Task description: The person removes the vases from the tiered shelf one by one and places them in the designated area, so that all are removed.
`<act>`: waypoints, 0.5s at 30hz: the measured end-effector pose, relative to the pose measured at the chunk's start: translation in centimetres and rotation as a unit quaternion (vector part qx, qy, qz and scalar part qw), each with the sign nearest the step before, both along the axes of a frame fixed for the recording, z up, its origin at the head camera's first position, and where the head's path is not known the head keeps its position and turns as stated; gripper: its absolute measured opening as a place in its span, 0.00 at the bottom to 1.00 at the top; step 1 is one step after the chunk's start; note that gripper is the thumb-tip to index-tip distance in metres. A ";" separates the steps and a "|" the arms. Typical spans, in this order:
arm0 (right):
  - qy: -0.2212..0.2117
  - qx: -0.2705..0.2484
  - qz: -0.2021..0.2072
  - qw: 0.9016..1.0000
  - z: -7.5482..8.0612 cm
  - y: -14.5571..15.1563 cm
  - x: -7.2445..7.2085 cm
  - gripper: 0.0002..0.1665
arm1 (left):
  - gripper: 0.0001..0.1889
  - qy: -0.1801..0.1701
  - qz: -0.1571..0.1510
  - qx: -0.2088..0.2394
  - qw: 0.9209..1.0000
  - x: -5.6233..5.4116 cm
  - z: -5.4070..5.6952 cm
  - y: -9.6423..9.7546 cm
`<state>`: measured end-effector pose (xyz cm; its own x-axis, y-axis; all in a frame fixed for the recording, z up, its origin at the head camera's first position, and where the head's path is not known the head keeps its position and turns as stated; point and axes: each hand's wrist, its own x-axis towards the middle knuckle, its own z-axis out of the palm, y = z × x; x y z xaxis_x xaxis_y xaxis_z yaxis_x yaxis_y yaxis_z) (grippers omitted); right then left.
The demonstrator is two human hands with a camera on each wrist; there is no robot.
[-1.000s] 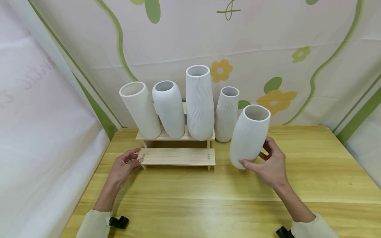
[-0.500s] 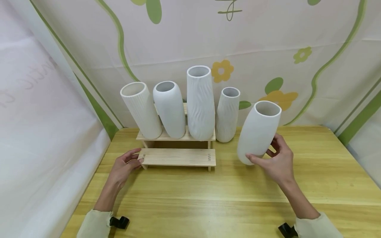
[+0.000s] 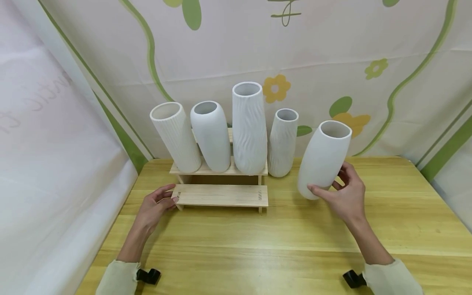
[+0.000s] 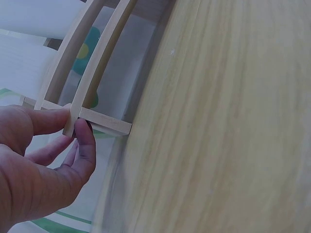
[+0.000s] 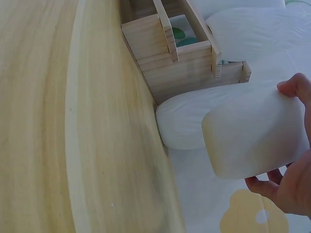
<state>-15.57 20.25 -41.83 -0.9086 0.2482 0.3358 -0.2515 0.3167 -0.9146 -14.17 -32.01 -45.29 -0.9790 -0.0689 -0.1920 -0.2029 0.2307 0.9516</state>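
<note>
My right hand (image 3: pixel 343 194) grips a smooth white vase (image 3: pixel 324 159) low on its body, thumb in front and fingers behind. The vase tilts to the right, and its base hangs above the table in the right wrist view. My left hand (image 3: pixel 155 207) pinches the left end of the low front step of a wooden tiered stand (image 3: pixel 221 194); in the left wrist view the thumb (image 4: pixel 53 120) lies on top and a finger below. On the middle step stand a ribbed vase (image 3: pixel 177 139), a smooth rounded vase (image 3: pixel 211 137) and a tall wavy vase (image 3: pixel 249 131).
A smaller textured vase (image 3: pixel 282 143) stands on the table (image 3: pixel 236 246) just right of the stand, between it and the held vase. A white cloth backdrop (image 3: pixel 313 41) with green and yellow flowers rises behind the table, and another white sheet (image 3: pixel 55 164) hangs at left.
My right hand has carried the smooth white vase to the right and back, away from the stand and a little higher in view. The left hand has stayed on the stand's front step.
</note>
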 end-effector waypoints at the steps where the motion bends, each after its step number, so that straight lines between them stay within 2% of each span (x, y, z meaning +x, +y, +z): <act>1: 0.000 -0.001 0.000 1.000 0.0 0.0 -0.1 0.51 | 0.33 0.000 0.000 0.000 1.000 0.0 0.0 0.0; 15: -0.009 -0.014 -0.010 1.000 -0.1 -0.2 -1.7 0.51 | 0.32 -0.001 0.001 -0.002 1.000 0.1 0.1 0.1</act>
